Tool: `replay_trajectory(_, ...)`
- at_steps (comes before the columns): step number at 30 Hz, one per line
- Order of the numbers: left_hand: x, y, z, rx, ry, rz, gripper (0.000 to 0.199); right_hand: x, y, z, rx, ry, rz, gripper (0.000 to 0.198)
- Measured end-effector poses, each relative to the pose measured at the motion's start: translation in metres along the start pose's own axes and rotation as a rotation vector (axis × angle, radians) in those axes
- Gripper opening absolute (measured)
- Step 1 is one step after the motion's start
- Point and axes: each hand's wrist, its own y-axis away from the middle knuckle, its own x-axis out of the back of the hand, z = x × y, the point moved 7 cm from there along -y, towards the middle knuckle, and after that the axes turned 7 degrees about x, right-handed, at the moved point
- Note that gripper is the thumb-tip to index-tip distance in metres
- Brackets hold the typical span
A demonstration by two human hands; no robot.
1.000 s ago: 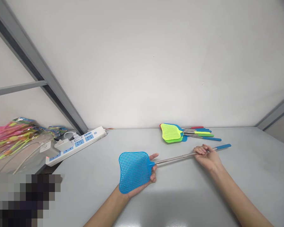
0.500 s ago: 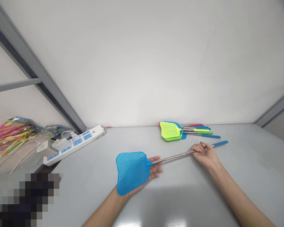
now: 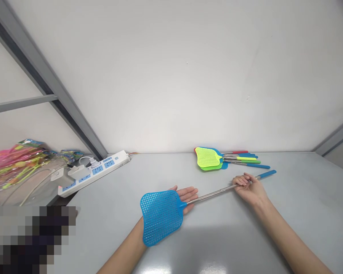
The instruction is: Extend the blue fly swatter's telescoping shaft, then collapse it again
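A blue fly swatter [image 3: 162, 217] with a telescopic metal shaft and a blue grip slants across the middle of the table. My right hand [image 3: 250, 189] has its fingers closed around the shaft just short of the grip. Under the swatter's neck, my left hand [image 3: 188, 195] lies palm up with its fingers stretched out. The perforated head covers much of that palm and wrist; whether they touch is hard to tell. Behind, near the wall, lies a pile of several fly swatters [image 3: 208, 158] in yellow-green, blue and red, with their grips to the right.
A white power strip [image 3: 93, 173] with plugs and cables lies along the table's left side. Beyond it are colourful items in clear plastic bags [image 3: 23, 163]. A metal frame post [image 3: 71, 118] rises at the left, and a white wall [image 3: 185, 83] stands behind the grey table [image 3: 231, 236].
The swatter's head has dipped towards me. More of my left fingers now show above the shaft. My right hand keeps its hold, and the view has shifted slightly.
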Motion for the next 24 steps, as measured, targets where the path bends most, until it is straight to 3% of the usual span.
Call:
replay_trajectory(15, -0.004, 0.001, -0.002, 0.005, 0.044, 0.007, 0.038, -0.001, 0.003, 0.003, 0.044, -0.008, 0.049, 0.026)
replay_trajectory(20, -0.011, 0.008, 0.008, -0.138, 0.06, -0.023, 0.031, 0.0, 0.004, 0.007, 0.055, 0.005, 0.039, 0.025)
replay_trajectory(24, -0.007, 0.014, 0.012, -0.202, 0.146, 0.029, 0.028, 0.0, 0.006, 0.011, 0.056, 0.002, 0.03, 0.024)
